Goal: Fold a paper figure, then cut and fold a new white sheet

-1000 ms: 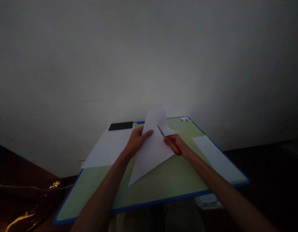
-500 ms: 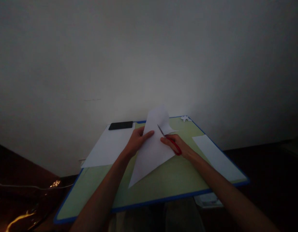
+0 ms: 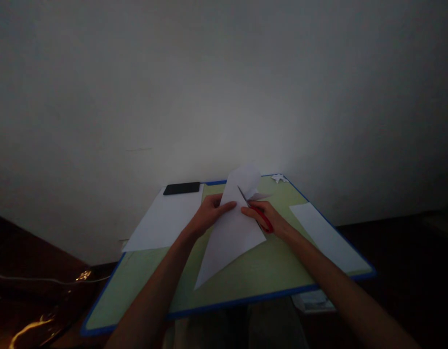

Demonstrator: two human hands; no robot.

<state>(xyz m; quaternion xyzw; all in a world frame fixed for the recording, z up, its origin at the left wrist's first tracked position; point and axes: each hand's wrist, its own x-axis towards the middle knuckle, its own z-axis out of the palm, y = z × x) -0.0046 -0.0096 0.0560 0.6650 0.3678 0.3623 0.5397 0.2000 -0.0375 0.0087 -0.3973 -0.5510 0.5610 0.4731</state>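
Observation:
My left hand [image 3: 214,209] grips the left edge of a white sheet of paper [image 3: 231,237], thumb on top and fingers behind it. The sheet is tilted up above the table, its near corner pointing down toward me. My right hand [image 3: 265,216] is closed around the red handles of a pair of scissors [image 3: 264,220]. Their dark blades lie across the paper and point away toward the wall. To the right of the blades a part of the sheet bends away. How far the blades are apart is hard to tell in the dim light.
The green table [image 3: 275,271] has a blue rim and stands against a grey wall [image 3: 224,97]. A black phone-like slab [image 3: 181,188] rests on white paper [image 3: 162,220] at left. On the right lie another white sheet [image 3: 326,237] and small paper scraps [image 3: 280,178].
The held sheet has shifted slightly right and toward me, and my left hand with it. The scissors stay almost in place, with more of the sheet's right part bent away.

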